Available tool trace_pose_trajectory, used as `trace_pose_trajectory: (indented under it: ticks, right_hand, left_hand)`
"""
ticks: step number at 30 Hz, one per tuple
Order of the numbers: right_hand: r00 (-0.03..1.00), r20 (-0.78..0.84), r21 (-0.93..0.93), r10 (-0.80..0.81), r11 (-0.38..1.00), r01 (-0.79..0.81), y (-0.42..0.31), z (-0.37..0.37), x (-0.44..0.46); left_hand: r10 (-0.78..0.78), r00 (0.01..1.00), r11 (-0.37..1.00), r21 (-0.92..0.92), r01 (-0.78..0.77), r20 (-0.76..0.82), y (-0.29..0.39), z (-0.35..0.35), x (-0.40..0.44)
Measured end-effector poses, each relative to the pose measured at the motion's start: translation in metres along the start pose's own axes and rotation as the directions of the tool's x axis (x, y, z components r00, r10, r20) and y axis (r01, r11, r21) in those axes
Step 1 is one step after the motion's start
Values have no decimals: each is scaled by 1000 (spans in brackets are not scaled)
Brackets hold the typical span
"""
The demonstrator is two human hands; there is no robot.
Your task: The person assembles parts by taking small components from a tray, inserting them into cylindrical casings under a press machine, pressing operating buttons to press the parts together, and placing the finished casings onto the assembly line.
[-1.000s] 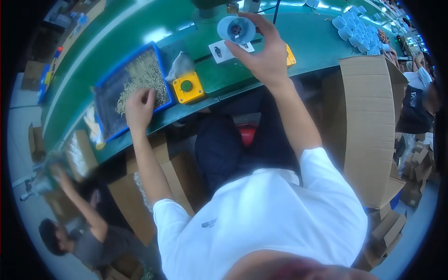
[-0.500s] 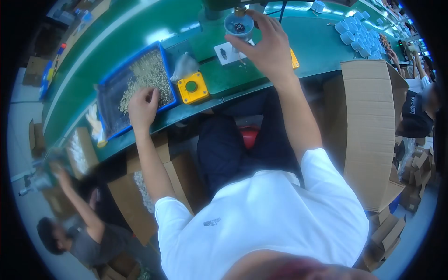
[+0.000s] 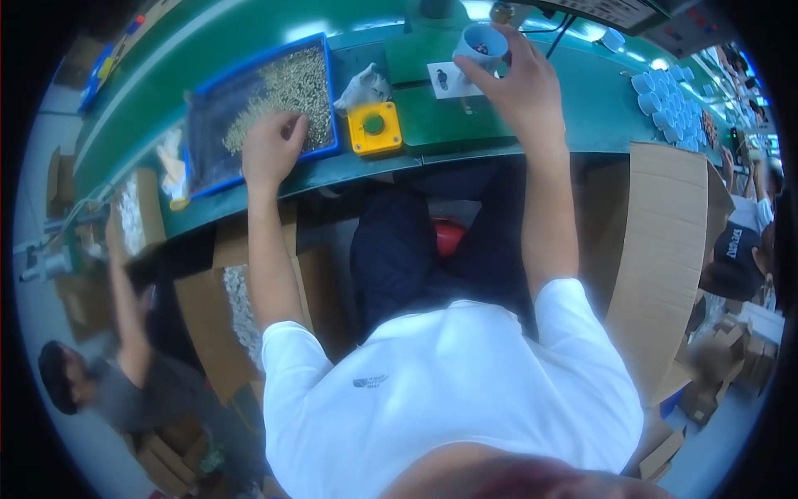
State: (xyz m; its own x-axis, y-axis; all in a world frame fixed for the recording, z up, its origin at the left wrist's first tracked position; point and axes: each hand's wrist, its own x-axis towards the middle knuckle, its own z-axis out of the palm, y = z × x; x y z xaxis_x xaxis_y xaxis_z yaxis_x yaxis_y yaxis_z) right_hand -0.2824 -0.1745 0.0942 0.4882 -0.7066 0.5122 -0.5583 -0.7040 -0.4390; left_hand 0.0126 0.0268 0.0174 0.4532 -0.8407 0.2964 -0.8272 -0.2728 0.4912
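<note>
A light blue cup (image 3: 480,39) with small dark parts inside is held in my right hand (image 3: 532,87), thumb and fingers around its side. It is above the green bench, by a white card (image 3: 458,81) with a dark picture on it. Over the near part of a blue-rimmed tray (image 3: 331,91), my left hand (image 3: 273,151) is closed, thumb against curled fingers. Whatever lies in its fingertips is hidden. Many small beige pieces (image 3: 293,83) are spread in the tray beneath and beyond this hand.
A yellow box with a green button (image 3: 374,128) sits beside the tray, a crumpled plastic bag (image 3: 366,87) behind it. More blue cups (image 3: 665,108) cluster at right. Open cardboard boxes (image 3: 661,249) flank my legs. At left, a co-worker (image 3: 125,374) reaches forward.
The camera's view has shifted, moving bench items rightward and up in the picture. Both hands keep much the same grip. The co-worker's arm at left has moved.
</note>
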Motion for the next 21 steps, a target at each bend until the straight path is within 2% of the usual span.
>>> trace_pose_trajectory:
  ticks: [1,4,6,8,11,13,14,16,17,18,19,21]
  right_hand:
    - [1000,11,2,-11,1000,11,1,1,-2]
    - [972,-232,104,-42,992,68,16,12,-21]
    - [928,-349,348,131,938,-2,48,18,-48]
    - [918,-397,80,-20,995,56,94,19,-75]
    - [933,-342,21,-109,992,124,126,19,-98]
    - [961,-269,81,-60,993,85,129,3,-99]
    - [968,-243,86,-66,992,89,131,-3,-103]
    - [959,-199,-116,-201,977,181,139,-3,-98]
    - [948,-174,-207,-267,951,229,143,1,-93]
    - [949,-158,-195,-271,951,239,148,0,-91]
    - [968,-200,-60,-151,988,142,152,-3,-89]
    - [962,-255,220,101,975,-44,162,2,-78]
  left_hand:
    - [-15,1000,1000,-2,15,-5,-2,0,2]
    - [203,965,979,54,-197,-164,-3,4,0]
    - [280,932,951,-66,-302,-230,13,8,-7]
    - [443,865,877,-84,-473,-237,40,17,-18]
    - [400,856,882,-115,-457,-328,56,51,-28]
    - [486,749,848,34,-530,-451,51,55,-24]
    - [464,764,862,28,-507,-449,54,58,-26]
    - [524,717,815,26,-579,-460,59,60,-20]
    - [510,726,828,36,-559,-462,56,58,-17]
    - [511,743,823,-6,-569,-432,55,57,-18]
    - [515,756,813,-50,-581,-404,55,55,-17]
    - [527,757,800,-76,-596,-386,43,44,-7]
